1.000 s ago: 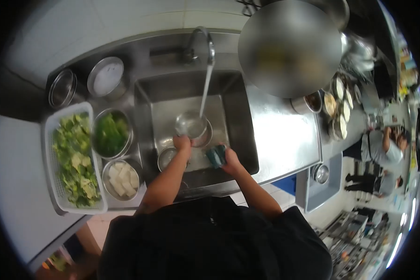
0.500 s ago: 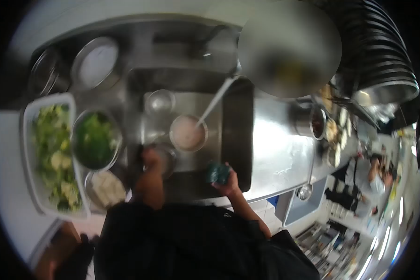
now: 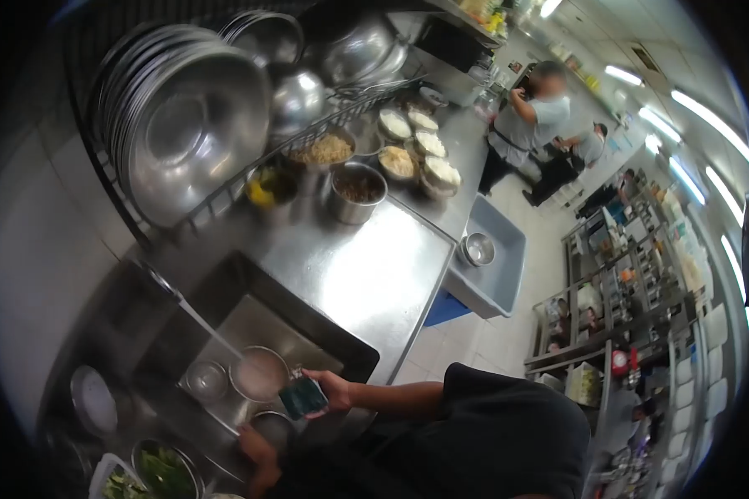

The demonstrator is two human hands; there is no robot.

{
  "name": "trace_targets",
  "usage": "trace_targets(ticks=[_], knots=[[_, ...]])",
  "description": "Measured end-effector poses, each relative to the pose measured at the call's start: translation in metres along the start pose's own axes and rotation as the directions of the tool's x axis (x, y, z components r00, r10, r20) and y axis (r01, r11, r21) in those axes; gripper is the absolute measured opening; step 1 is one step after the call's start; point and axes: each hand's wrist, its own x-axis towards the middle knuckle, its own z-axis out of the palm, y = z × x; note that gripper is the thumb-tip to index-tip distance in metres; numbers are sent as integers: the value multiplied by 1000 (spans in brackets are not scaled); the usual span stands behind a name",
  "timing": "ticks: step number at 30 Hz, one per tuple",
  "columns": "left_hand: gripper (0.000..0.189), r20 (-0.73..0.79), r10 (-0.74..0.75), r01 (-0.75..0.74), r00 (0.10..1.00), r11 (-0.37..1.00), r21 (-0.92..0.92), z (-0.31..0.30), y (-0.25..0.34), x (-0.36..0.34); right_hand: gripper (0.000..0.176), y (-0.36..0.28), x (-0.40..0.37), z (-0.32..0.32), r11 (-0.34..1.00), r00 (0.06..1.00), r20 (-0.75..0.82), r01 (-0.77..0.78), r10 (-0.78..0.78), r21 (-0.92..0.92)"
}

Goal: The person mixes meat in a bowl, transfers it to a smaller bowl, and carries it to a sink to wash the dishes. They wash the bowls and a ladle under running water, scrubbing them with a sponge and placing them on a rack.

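Note:
My right hand (image 3: 334,391) is closed on a dark green scouring pad (image 3: 303,398), held over the near side of the sink. My left hand (image 3: 258,449) grips the rim of a steel bowl (image 3: 276,429) low in the sink; its fingers are partly blurred. Just beyond, a bowl of cloudy pinkish water (image 3: 260,374) stands under the faucet (image 3: 165,283), whose stream runs into it. A smaller steel bowl (image 3: 206,380) sits to its left on the sink floor.
Bowls of greens (image 3: 165,472) and a white-filled bowl (image 3: 94,402) stand left of the sink. Stacked steel bowls (image 3: 187,125) rest on a rack. Food containers (image 3: 358,193) line the steel counter (image 3: 349,266). A grey tub (image 3: 499,279) holds a bowl. People (image 3: 533,125) stand farther back.
My view has swung to the right, bringing the counter, rack and room into sight. The scouring pad stays in my right hand, now closer to the water-filled bowl. My left hand remains at the steel bowl.

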Motion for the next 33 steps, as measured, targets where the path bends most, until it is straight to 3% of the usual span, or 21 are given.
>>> trace_targets(ticks=[4, 6, 8, 10, 14, 16, 17, 19, 21, 22, 23, 24, 25, 26, 27, 28, 30, 31, 32, 33], knots=[[14, -155, 106, -113, 982, 993, -39, -39, 27, 25, 44, 12, -4, -4, 1000, 1000, 0, 17, -17, -13], [15, -232, 119, -176, 965, 954, -244, -64, 42, 54, 41, 16, -12, 0, 999, 1000, -14, 25, -25, -36], [13, -202, -27, -49, 979, 932, -360, -103, 72, 88, 41, 15, -18, -2, 998, 999, -17, 47, -48, -38], [9, -270, -99, -53, 958, 862, -504, -104, 87, 131, 46, 17, -24, -4, 994, 994, -55, 96, -99, -56], [12, -325, -179, -38, 929, 825, -565, -116, 126, 182, 45, 14, -36, -9, 990, 988, -72, 133, -135, -39], [16, -141, -393, 178, 909, 671, -720, -110, 137, 196, 42, 14, -43, -10, 976, 974, -67, 219, -217, 11], [23, -40, -484, 242, 874, 505, -828, -109, 144, 194, 42, 12, -47, -9, 974, 972, -65, 226, -225, 6], [19, -47, -472, 254, 880, 553, -794, -105, 141, 198, 40, 14, -48, -6, 929, 931, -7, 365, -365, 64], [16, -55, -469, 273, 882, 602, -751, -106, 134, 196, 41, 2, -42, -4, 921, 923, 19, 382, -385, 79], [14, -347, -359, 9, 866, 706, -708, -108, 133, 183, 41, -2, -39, -5, 912, 914, 32, 400, -404, 95], [13, -605, -219, -240, 766, 776, -584, -110, 135, 166, 29, -5, -37, 1, 919, 920, 59, 381, -388, 100], [12, -569, -171, -299, 804, 711, -636, -113, 137, 145, 29, -7, -23, -1, 923, 923, 62, 372, -379, 102], [12, -539, -119, -351, 834, 639, -684, -115, 140, 126, 27, -12, 1, -7, 904, 905, -39, 420, -424, -76], [10, -438, -96, -285, 894, 632, -720, -110, 141, 108, 24, -9, 22, -8, 862, 869, -125, 438, -479, -255], [10, -334, -73, -217, 940, 628, -747, -106, 141, 93, 23, 1, 36, -2, 744, 758, -150, 548, -635, -381], [10, -342, -76, -217, 937, 640, -737, -103, 144, 80, 23, 12, 49, 3, 748, 765, -137, 548, -629, -375], [27, -307, -146, -176, 940, 564, -807, -105, 145, 63, 24, 36, 76, 10, 653, 798, 104, 553, -594, -518], [27, -308, -151, -171, 939, 573, -801, -112, 137, 63, 25, 37, 87, 4, 408, 777, 167, 485, -607, -773], [27, -305, -207, -139, 929, 571, -809, -132, 133, 56, 25, 35, 86, 5, 421, 786, 164, 480, -596, -770], [28, -300, -263, -105, 917, 567, -817, -147, 130, 50, 22, 25, 80, 8, -82, 690, 366, 408, -624, -909]])
